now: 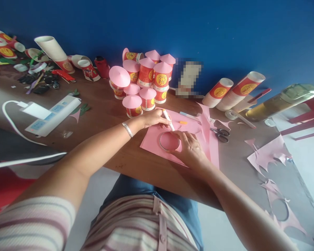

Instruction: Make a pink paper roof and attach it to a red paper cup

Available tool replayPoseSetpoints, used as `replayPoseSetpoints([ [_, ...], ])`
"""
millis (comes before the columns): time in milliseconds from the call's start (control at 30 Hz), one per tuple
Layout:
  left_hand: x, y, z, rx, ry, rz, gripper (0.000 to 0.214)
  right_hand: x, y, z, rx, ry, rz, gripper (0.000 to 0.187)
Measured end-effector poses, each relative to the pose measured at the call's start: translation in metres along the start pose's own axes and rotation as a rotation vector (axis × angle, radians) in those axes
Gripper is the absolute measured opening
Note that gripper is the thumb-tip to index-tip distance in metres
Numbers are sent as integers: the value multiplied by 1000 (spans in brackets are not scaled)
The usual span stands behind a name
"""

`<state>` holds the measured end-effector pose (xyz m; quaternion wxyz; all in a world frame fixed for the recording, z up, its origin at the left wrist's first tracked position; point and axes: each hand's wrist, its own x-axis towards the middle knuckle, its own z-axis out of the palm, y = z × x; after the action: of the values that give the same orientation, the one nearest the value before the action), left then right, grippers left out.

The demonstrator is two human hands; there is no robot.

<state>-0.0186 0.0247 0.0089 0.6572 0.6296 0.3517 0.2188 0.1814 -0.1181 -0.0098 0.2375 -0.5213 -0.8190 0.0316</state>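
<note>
A white marker [168, 119] with an orange end is pinched in my left hand [156, 119], which has a silver bracelet at its wrist. My right hand [189, 148] curves its thumb and fingers around the right side of a thin round ring [160, 143]. This ring lies flat on stacked pink paper [153, 139]. The marker's lower end meets the right fingertips at the ring's far edge; which of them bears on it I cannot tell. A small orange cap [183, 122] rests on the paper. Black-handled scissors [222, 134] lie at the right, their blades partly hidden.
Red paper cups with pink cone tops [132, 101] stand grouped behind the paper. Stacked cups [219, 91] and a gold bottle [267, 108] are at back right. A power strip [53, 116] sits left. Cut pink scraps [269, 155] lie on the right.
</note>
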Motion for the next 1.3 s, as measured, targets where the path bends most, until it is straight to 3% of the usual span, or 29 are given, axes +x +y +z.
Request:
replayPoseSetpoints([
  [600,-3,-4,-2,11,38,-19,24,3,-3,-2,-12,-39,54,52],
  [867,-4,-3,-1,22,49,-9,18,-1,-4,0,-53,48,21,51],
  [1300,-12,-6,-8,-3,74,15,32,2,-8,-5,-34,-13,49,46],
])
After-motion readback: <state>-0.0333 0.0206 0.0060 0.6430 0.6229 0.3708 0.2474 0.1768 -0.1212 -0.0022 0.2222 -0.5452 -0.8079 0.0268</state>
